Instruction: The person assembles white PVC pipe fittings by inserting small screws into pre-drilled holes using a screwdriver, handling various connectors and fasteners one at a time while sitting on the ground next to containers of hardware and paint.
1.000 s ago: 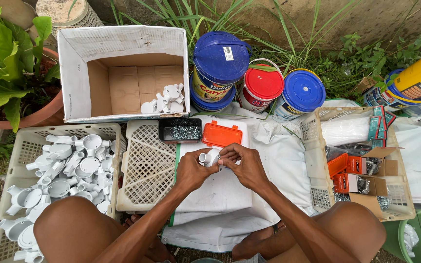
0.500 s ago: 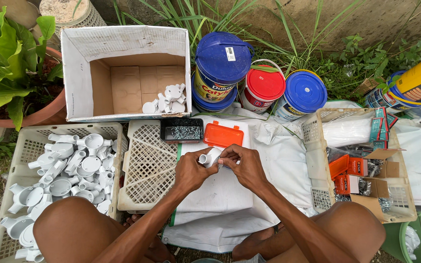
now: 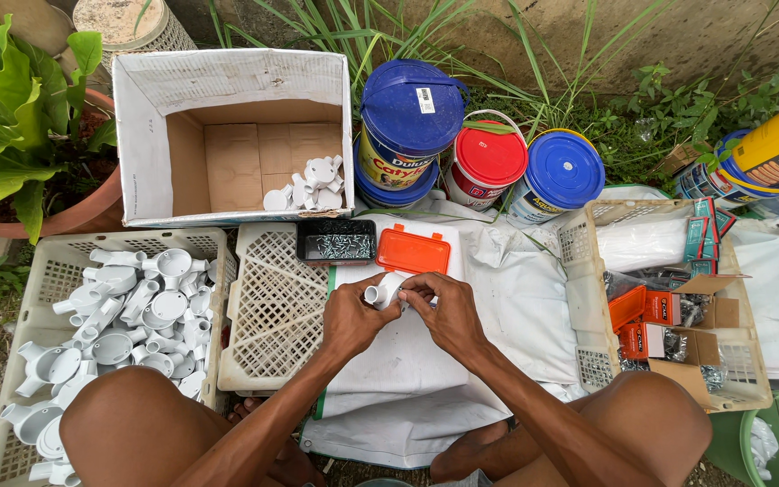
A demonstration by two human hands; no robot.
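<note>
— What are the hands doing?

— Both are closed around one white conduit fitting (image 3: 383, 291), held above the near edge of the white sack (image 3: 516, 307) spread on the ground. The left hand (image 3: 351, 317) cups its round body from below; the right hand (image 3: 439, 311) pinches over the top, fingers curled tight.

— How would that piece handle?

— Light, I judge, and stiff: moulded plastic, smooth enough to slip. Best gripped around the round body, leaving the short spout at its left end free.

— What lies around it?

— More of the same fittings fill the left basket (image 3: 11, 271), and a few sit in the far right corner of the cardboard box (image 3: 142, 144). An upturned basket (image 3: 272, 316) lies just left of the hands. Beyond them, a black tray of screws (image 3: 334, 242) touches an orange lid (image 3: 414, 252).
</note>
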